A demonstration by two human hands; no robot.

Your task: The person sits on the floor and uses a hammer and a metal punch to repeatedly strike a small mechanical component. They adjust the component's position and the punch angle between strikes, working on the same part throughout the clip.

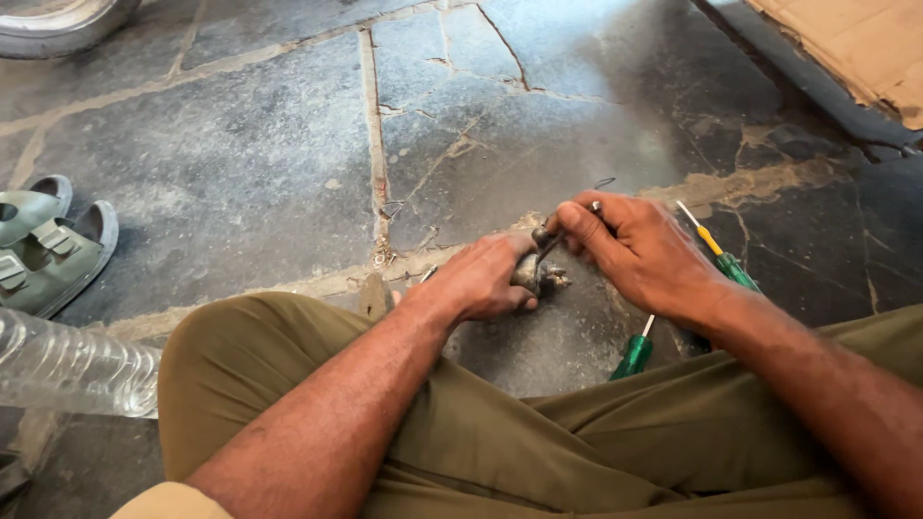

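Grey sandals [43,245] sit far left, a clear plastic bottle [67,370] below them by the knee. Centre now: left hand [481,279] is clamped down on a small metal part [532,274], pinning it to the stone floor [240,163]. Right hand [639,250] pinches a thin tool [550,236] against that part, grip closed. Green screwdrivers [728,264] lie under the right wrist. Risk, I'd say: the tool tip could skid off and jab the left fingers.

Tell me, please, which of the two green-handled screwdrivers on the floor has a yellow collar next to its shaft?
The far screwdriver, lying beyond the right hand, has the yellow collar. The near screwdriver, below that wrist by the trousers, shows only green handle and bare metal.
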